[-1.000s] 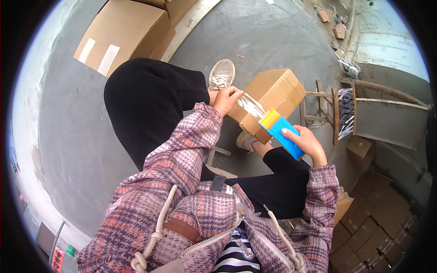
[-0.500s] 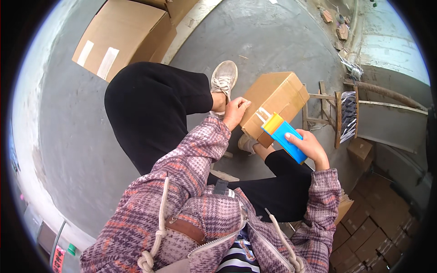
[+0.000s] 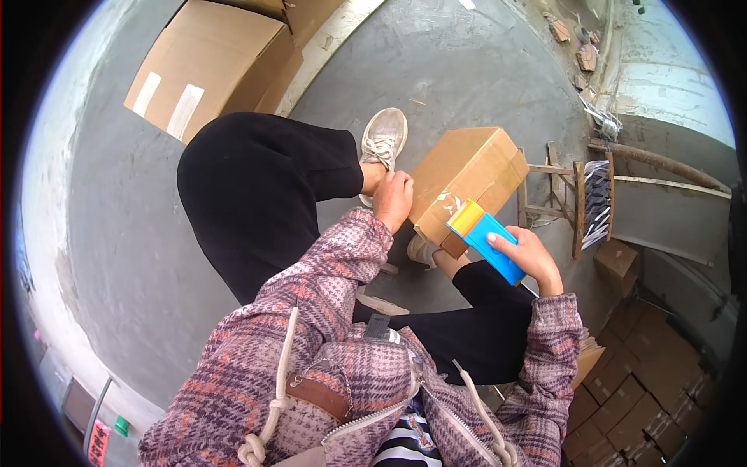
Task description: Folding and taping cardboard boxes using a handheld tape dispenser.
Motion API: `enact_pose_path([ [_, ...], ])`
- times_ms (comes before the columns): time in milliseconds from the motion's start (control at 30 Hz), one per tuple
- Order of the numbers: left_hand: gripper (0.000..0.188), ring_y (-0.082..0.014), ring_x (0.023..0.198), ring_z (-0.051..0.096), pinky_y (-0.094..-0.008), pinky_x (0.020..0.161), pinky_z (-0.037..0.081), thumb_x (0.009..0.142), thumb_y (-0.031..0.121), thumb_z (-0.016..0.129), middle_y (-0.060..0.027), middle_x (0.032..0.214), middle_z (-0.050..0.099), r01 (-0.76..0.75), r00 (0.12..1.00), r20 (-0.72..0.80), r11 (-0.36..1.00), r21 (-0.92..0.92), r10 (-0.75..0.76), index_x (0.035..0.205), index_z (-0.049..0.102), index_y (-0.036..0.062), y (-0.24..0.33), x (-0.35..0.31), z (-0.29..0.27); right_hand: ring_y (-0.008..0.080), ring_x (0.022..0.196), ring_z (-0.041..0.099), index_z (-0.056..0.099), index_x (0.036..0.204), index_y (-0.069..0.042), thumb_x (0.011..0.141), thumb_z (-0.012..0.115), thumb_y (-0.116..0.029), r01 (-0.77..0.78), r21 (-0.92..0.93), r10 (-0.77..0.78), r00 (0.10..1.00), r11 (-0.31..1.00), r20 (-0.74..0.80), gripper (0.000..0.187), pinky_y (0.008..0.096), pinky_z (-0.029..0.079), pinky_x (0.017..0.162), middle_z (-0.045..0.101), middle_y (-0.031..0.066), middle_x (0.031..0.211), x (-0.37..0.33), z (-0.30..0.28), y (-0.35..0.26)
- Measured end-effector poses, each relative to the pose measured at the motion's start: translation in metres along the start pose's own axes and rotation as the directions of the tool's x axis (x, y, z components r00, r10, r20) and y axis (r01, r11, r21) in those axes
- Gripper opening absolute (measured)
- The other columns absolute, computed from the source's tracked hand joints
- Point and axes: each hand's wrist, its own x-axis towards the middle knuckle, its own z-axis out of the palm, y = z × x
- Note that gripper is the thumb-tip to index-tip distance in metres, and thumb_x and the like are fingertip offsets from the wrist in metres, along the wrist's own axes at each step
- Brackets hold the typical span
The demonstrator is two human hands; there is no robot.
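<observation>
Fingers of the right hand (image 3: 532, 255) wrap closed around a blue-and-yellow tape dispenser (image 3: 480, 234), its yellow end at the cardboard carton's (image 3: 476, 162) near end. The left hand (image 3: 394, 201) curls at the carton's left side; I can't tell whether it grips anything. Since a second ago it has shifted nearer, and the long white glare has shrunk to glints, leaving both hands flanking that near end.

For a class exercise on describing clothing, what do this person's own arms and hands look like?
The left sleeve and right sleeve match: long, loose plaid in dark purple, pale pink and orange, ending near the wrists. The left hand and right hand wear no gloves, and no rings or markings can be made out.
</observation>
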Motion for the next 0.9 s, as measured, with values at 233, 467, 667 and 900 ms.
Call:
enact_pose_path([
  [233, 0.048, -0.0304, 0.130, 0.035, -0.0348, 0.107, 0.027, 0.097, 0.028, 0.038, -0.0214, 0.137, 0.039, -0.176, 0.952, 0.180, 0.923, -0.342, 0.248, 0.133, 0.038, -0.0038, 0.033, -0.036, -0.007, 0.0167, 0.065, 0.060, 0.063, 0.088, 0.005, 0.077, 0.062, -0.055, -0.007, -0.025, 0.008, 1.000, 1.000, 0.012, 0.061, 0.0308, 0.048, 0.061, 0.063, 0.0110, 0.072, 0.002, 0.000, -0.001],
  [467, 0.054, -0.0330, 0.131, 0.032, -0.0365, 0.108, 0.025, 0.097, 0.034, 0.038, -0.0238, 0.138, 0.038, -0.093, 0.962, 0.219, 0.946, -0.310, 0.166, 0.135, 0.035, -0.0048, 0.019, -0.033, 0.003, 0.0157, 0.068, 0.060, 0.063, 0.094, 0.006, 0.078, 0.062, -0.054, -0.012, -0.002, 0.012, 1.000, 1.000, 0.008, 0.062, 0.0297, 0.048, 0.063, 0.063, 0.0105, 0.076, 0.001, -0.001, -0.008],
  [667, 0.058, -0.0347, 0.129, 0.034, -0.0387, 0.107, 0.026, 0.097, 0.039, 0.038, -0.0243, 0.135, 0.040, -0.109, 0.964, 0.236, 0.992, -0.067, 0.122, 0.134, 0.036, -0.0053, 0.041, -0.016, -0.005, 0.0145, 0.070, 0.059, 0.063, 0.095, 0.006, 0.079, 0.061, -0.054, -0.021, -0.008, 0.021, 1.000, 1.000, 0.015, 0.062, 0.0290, 0.047, 0.064, 0.063, 0.0093, 0.077, -0.004, 0.000, -0.013],
  [900, 0.061, -0.0357, 0.129, 0.034, -0.0395, 0.107, 0.026, 0.097, 0.043, 0.035, -0.0258, 0.136, 0.039, 0.000, 0.953, 0.301, 0.996, -0.092, 0.027, 0.133, 0.035, -0.0062, 0.052, -0.004, 0.000, 0.0199, 0.068, 0.062, 0.063, 0.091, 0.006, 0.076, 0.062, -0.055, 0.003, -0.025, -0.003, 1.000, 1.000, -0.015, 0.063, 0.0323, 0.049, 0.063, 0.064, 0.0133, 0.074, -0.002, 0.003, -0.009],
])
